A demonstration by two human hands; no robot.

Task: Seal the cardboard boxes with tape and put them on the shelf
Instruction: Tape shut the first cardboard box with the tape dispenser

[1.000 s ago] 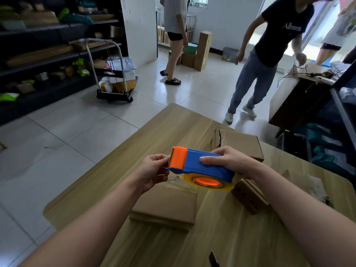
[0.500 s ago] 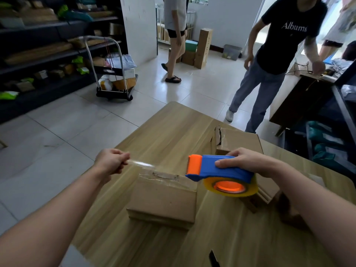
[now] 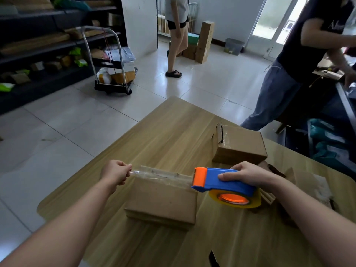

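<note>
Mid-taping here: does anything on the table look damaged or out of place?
Yes. The far box, beyond the tape dispenser, has a torn, ragged flap sticking up at its upper left corner, with wrinkled tape beside the tear. The near box under the stretched tape looks intact and square.

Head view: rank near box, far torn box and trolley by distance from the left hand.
1. Near box, just right of the left hand, under the tape.
2. Far torn box, across the table to the right.
3. Trolley, on the floor beyond the table.
</note>
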